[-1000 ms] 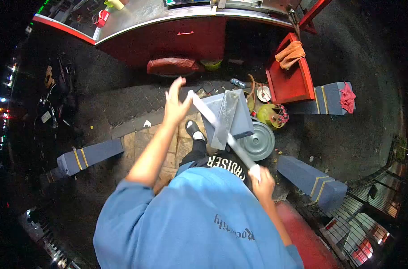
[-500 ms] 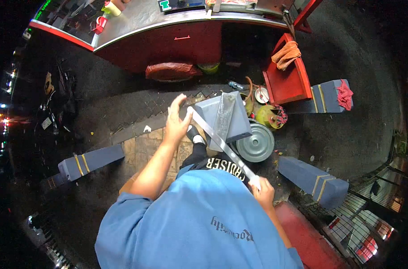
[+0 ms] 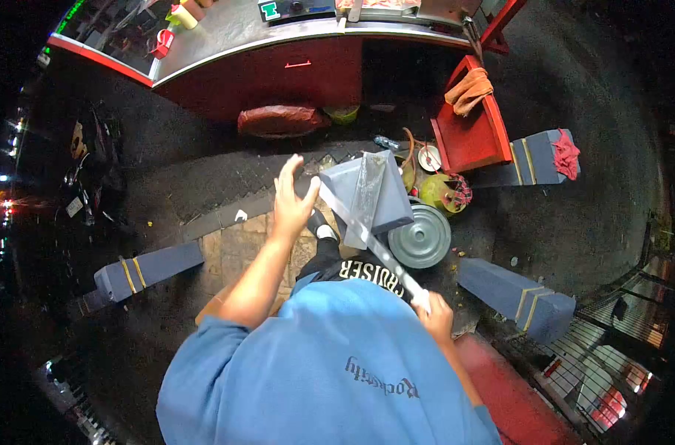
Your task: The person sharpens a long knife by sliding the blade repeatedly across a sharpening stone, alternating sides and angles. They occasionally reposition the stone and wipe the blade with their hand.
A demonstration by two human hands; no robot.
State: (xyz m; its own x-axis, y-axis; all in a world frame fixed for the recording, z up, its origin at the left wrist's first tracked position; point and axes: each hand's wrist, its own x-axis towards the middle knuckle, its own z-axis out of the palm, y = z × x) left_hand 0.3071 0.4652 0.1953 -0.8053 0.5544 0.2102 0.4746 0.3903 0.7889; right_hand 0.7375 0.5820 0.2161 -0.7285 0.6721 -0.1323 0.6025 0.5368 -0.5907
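Observation:
A long knife [image 3: 385, 257] with a narrow, shiny blade slants across in front of my body. My right hand [image 3: 436, 317] is closed around its white handle at the lower right. At the blade's far end is my left hand [image 3: 290, 208], its fingers spread and its thumb right at the tip. Beneath the blade, a long grey sharpening stone [image 3: 370, 185] with a wet-looking surface lies on a grey stool [image 3: 394, 211]. The blade overlaps the lower part of the stone in this view.
A round metal lid [image 3: 420, 236] and a yellow-green container [image 3: 435, 194] stand right of the stool. Grey benches [image 3: 159, 268] lie to either side. Ahead is a red counter [image 3: 278, 85]; a red chair [image 3: 474, 137] holds an orange cloth [image 3: 468, 91].
The whole view has shifted slightly. Both hands and the knife keep nearly the same position over the stone.

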